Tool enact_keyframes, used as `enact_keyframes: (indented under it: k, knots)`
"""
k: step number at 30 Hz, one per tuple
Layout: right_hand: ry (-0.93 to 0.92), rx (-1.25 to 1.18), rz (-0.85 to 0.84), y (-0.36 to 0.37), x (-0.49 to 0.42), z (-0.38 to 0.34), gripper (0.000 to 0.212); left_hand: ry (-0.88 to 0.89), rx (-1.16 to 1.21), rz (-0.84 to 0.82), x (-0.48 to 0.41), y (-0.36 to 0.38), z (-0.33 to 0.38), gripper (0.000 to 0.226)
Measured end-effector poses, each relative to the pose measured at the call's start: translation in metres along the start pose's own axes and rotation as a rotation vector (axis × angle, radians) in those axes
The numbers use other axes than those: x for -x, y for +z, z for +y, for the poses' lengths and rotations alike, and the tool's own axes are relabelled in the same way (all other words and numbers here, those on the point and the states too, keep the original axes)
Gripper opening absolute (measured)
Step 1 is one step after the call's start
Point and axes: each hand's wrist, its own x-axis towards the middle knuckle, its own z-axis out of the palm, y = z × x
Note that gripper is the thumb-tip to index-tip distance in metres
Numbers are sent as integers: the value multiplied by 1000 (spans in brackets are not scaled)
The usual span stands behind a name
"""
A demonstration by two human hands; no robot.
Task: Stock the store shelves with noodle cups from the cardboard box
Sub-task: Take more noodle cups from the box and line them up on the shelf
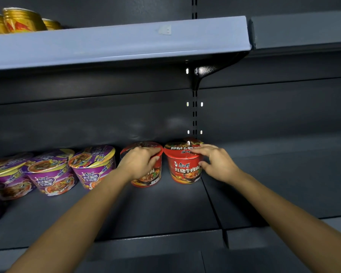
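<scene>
**Q:** Cups on the lower shelf — why both hands at once?

**Me:** Two red cups, one per hand. Left hand (pixel 140 162) is draped over the left red cup (pixel 148 174), fingers curled across the lid rim, thumb down the front wall. Closed around it from above, so the cup sits under my palm. Right hand (pixel 215 162) is on the right red cup (pixel 185 166), fingers flat over the lid edge, thumb against the right side of the wall. Looser hold, half open, more steadying than clamping.

**Q:** Cups down or still carried?

**Me:** Both bases look to be on the shelf (pixel 165 209). Rims touching or almost; can't tell which. They stand upright, toward the back panel.

**Q:** Why that spot?

**Me:** My read: it extends the row. Purple cups (pixel 93 166) run off to the left, tilted and leaning on each other. Reds go just beside the last purple one, flavours grouped. Right red cup ends up near the seam where the shelf section stops, below the slotted upright (pixel 194 115).

**Q:** Why grip from the top?

**Me:** Probably lets me slide each cup back and square it without knocking a neighbour. Label on the right one faces out; on the left one my hand covers most of the print.

**Q:** Box?

**Me:** Not in view. Gold cups (pixel 22 20) on the upper shelf (pixel 116 44), far left. Lots of bare shelf in front of the reds and to their right.
</scene>
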Motion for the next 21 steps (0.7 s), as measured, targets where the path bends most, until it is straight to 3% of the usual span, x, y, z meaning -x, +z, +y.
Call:
enact_keyframes:
  k: [8,15,21]
  knots:
    - [-132,-57,57,7,1,-10,45,-36,103,241,26,-3,9,38]
    - [-213,-48,67,18,14,-44,42,-63,113,255,76,6,17,36]
    - [-258,-43,15,32,38,-91,36,-2,129,168,128,5,14,31]
